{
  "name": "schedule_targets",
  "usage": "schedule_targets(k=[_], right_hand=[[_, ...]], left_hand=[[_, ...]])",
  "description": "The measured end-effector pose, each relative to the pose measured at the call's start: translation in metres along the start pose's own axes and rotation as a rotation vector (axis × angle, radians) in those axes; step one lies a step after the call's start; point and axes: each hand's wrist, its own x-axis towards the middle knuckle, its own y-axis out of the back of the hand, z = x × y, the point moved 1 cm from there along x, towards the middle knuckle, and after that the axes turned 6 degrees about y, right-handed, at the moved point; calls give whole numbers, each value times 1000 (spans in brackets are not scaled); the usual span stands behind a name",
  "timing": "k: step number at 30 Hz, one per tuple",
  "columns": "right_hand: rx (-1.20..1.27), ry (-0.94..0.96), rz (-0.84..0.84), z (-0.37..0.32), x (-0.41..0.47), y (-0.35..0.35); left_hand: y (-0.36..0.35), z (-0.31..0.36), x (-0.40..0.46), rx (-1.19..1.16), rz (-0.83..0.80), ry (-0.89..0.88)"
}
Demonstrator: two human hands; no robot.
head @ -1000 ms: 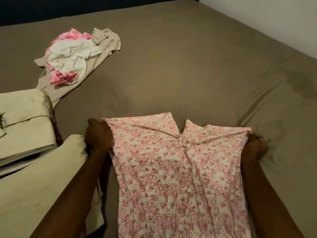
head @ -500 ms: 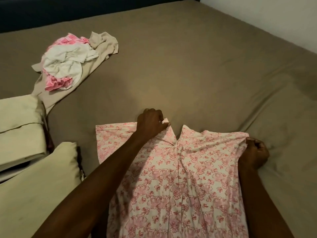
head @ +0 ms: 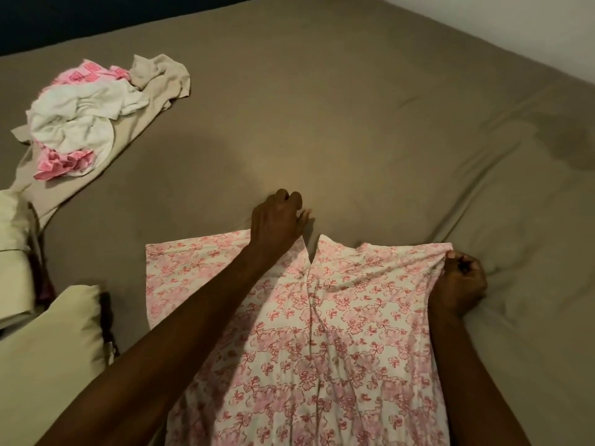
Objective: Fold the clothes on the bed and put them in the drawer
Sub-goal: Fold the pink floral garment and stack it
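Observation:
A white dress with a pink flower print (head: 338,333) lies flat on the brown bed sheet (head: 354,123), its neckline pointing away from me. My left hand (head: 277,217) sits at the left edge of the neckline with its fingers curled down onto the top hem; the fabric under it is hidden. At the right shoulder corner, my right hand (head: 457,281) pinches the cloth and bunches it slightly. The left sleeve (head: 180,272) lies spread flat. No drawer is in view.
A heap of unfolded clothes (head: 87,120), white, pink and beige, lies at the far left of the bed. Pale green pillows (head: 42,358) are stacked at the near left. A white wall (head: 531,24) borders the bed at the top right.
My left hand let go of the left shoulder corner and crossed to the neckline, then slid a little further up. The left sleeve now lies flat. My right hand stayed at its corner.

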Motion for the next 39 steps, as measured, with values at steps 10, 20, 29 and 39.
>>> schedule_targets(k=[10, 20, 29, 39], right_hand=[[-21, 17, -22, -2, 1, 0], [95, -10, -16, -7, -3, 2], [143, -79, -57, -22, -8, 5], [258, -191, -375, -55, -27, 37]], left_hand=[[7, 23, 20, -514, -718, 211], [-16, 12, 8, -664, -533, 427], [47, 12, -86, -503, -55, 352], [145, -26, -331, -191, 45, 236]])
